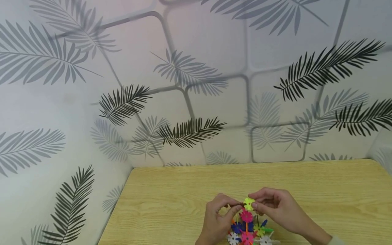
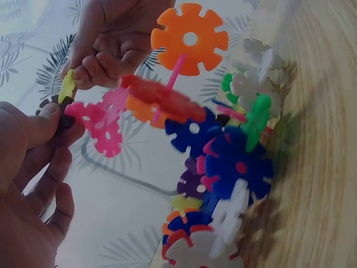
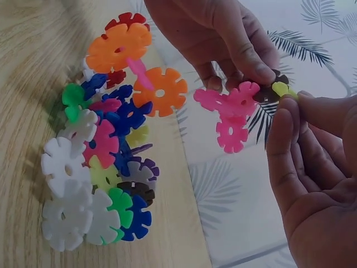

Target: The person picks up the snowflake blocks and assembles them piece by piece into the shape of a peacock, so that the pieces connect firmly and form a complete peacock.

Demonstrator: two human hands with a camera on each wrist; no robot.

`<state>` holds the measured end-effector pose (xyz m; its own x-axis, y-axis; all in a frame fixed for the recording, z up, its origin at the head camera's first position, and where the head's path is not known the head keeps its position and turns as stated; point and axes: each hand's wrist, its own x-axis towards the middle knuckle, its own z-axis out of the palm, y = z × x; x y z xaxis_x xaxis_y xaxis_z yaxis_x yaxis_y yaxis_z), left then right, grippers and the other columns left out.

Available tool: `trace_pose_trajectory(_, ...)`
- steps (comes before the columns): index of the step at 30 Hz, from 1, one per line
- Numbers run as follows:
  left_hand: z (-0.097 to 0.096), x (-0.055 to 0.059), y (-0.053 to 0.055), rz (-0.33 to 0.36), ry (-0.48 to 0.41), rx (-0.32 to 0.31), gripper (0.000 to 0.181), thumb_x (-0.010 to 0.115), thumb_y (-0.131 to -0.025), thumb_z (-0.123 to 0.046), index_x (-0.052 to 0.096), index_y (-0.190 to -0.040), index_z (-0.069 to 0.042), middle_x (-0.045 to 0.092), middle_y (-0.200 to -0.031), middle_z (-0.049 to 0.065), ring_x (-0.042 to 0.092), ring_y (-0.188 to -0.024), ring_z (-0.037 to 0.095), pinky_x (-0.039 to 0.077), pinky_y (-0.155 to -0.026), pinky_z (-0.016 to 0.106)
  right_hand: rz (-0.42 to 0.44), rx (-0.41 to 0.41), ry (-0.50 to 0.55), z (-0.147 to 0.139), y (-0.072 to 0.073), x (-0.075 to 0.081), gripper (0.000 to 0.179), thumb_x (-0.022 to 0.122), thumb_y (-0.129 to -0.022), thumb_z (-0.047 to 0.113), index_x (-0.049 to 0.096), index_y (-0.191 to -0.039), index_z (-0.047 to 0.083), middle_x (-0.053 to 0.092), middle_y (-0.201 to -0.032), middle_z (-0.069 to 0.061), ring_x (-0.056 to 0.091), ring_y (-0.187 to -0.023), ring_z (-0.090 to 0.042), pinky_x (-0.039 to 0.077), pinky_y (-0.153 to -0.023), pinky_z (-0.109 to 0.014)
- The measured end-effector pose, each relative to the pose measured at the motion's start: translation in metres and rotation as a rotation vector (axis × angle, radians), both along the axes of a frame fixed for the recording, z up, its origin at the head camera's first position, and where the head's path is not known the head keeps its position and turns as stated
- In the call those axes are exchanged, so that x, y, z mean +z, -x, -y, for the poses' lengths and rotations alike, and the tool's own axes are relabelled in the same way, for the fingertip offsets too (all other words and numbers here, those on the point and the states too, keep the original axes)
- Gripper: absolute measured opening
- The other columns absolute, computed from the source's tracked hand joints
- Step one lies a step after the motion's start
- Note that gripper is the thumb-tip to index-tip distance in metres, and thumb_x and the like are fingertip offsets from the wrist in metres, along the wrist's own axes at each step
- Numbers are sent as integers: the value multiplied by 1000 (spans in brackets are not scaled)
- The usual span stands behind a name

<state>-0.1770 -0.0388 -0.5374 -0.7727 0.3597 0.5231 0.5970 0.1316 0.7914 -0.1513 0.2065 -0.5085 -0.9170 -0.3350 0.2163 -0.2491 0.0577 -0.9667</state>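
My left hand [image 1: 216,216] pinches a dark brown notched flower disc [image 3: 266,94] between thumb and fingers. Against it sits a yellow flower disc [image 1: 248,203], its edge pinched by my right hand [image 1: 283,207]. The two discs meet at their edges, the yellow one seen nearly edge-on in the left wrist view. A few pink flower discs [image 3: 231,134] hang joined to the brown one. Both hands are above a colourful build of interlocked flower discs [image 2: 240,164], whose orange disc [image 2: 170,42] stands close by the pink ones.
The build stands on a wood-grain table [image 1: 183,183] near its front edge, with white discs [image 3: 67,215], green and blue ones low down. Behind the table rises a wall [image 1: 214,102] with a leaf pattern.
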Motion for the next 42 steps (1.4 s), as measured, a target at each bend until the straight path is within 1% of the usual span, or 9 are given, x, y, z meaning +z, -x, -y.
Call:
trace_pose_trajectory(4, -1, 0, 0, -69, -17, -12, 5, 76, -102, -12, 81, -104, -13, 82, -93, 4, 67, -85, 8, 59, -75, 33, 26, 44, 17, -2, 2, -1, 25, 65, -108, 2, 69, -130, -10, 82, -98, 0, 76, -78, -11, 68, -70, -34)
trace_pose_trajectory(12, -1, 1, 0, -87, -9, -15, 5, 76, -103, -12, 81, -103, -13, 80, -91, 3, 66, -84, 9, 60, -77, 32, 94, 88, 68, -2, 2, -6, 30, 65, -108, 4, 66, -132, -14, 83, -98, 0, 77, -78, -12, 68, -74, -35)
trace_pose_trajectory(16, 0, 0, 1, -95, 13, -17, 5, 76, -103, -13, 81, -103, -11, 80, -91, 3, 67, -85, 8, 61, -76, 32, 107, 69, 42, 1, 3, -6, 30, 66, -108, 7, 68, -131, -13, 83, -96, 1, 77, -77, -13, 68, -73, -37)
trace_pose_trajectory(19, 2, 1, 2, -59, 30, 2, 4, 77, -102, -12, 80, -103, -14, 80, -92, 3, 67, -87, 7, 61, -77, 34, 82, 35, 1, 4, 3, -5, 30, 67, -108, 9, 69, -131, -10, 82, -96, -4, 77, -77, -16, 68, -72, -38)
trace_pose_trajectory(25, 5, 3, 2, 93, 59, 64, 11, 80, -100, -13, 80, -101, -24, 80, -94, 0, 65, -91, 3, 58, -82, 35, 68, -37, -32, 8, 4, -2, 31, 66, -110, 13, 69, -135, -5, 80, -98, -7, 76, -79, -19, 68, -72, -37)
trace_pose_trajectory(32, 9, 3, 6, 91, 44, 94, 11, 79, -99, -9, 78, -100, -20, 80, -93, 3, 66, -89, 8, 57, -80, 34, 91, -123, -41, 6, 4, -5, 31, 66, -110, 15, 68, -134, -5, 80, -98, -9, 77, -82, -20, 67, -74, -34)
trace_pose_trajectory(34, 10, 4, 6, 110, 38, 98, 11, 79, -100, -10, 78, -100, -20, 80, -94, 3, 65, -89, 7, 56, -81, 33, 100, -131, -47, 5, 4, -7, 31, 66, -110, 15, 68, -134, -5, 80, -99, -9, 77, -82, -20, 67, -75, -33)
trace_pose_trajectory(39, 11, 4, 7, 164, 32, 105, 15, 78, -100, -8, 78, -100, -23, 82, -95, 3, 64, -89, 5, 57, -82, 35, 132, -92, -55, 3, 4, -13, 34, 65, -110, 15, 65, -135, -8, 79, -100, -13, 77, -83, -19, 67, -76, -33)
trace_pose_trajectory(42, 12, 2, 7, 167, 30, 112, 14, 78, -100, -9, 78, -100, -23, 81, -94, 4, 65, -89, 5, 56, -81, 35, 150, -59, -73, 3, 5, -18, 34, 66, -110, 15, 65, -135, -9, 79, -100, -15, 77, -83, -18, 67, -74, -33)
